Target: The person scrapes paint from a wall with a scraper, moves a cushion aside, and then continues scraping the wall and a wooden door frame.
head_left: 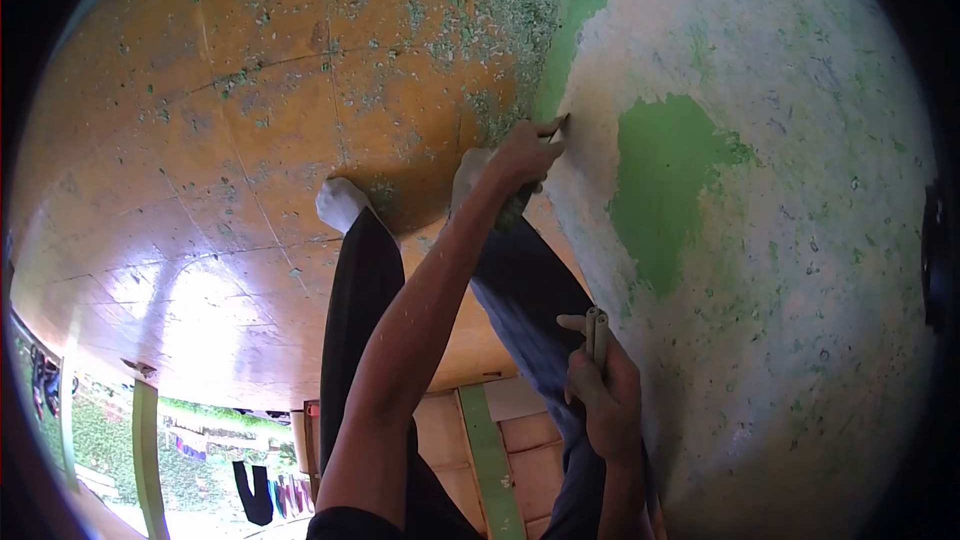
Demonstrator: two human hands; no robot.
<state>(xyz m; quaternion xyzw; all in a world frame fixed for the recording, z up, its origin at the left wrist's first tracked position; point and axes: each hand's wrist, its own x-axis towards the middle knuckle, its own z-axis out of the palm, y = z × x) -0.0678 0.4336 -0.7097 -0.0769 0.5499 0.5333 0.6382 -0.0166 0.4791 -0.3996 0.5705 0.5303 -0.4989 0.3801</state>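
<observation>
My left hand (522, 155) is closed round a small tool whose dark, thin tip (564, 123) touches or nearly touches the edge of the wall (720, 360), close to the floor corner. Most of that tool is hidden by the fingers. Lower down, beside the same wall, my right hand (605, 395) is wrapped round a pair of thin, light tube-like pieces (597, 332) with round ends. The wall is mottled white, with a patch of green paint (665, 190) and a green strip (562, 65) along the corner.
Green paint flakes (500, 0) litter the orange-brown floor (270, 110). My bare feet (342, 202) and dark-trousered legs (365, 280) are below my left hand. A bright opening at the lower left shows hanging clothes (252, 492) and greenery. A green post (146, 450) stands there.
</observation>
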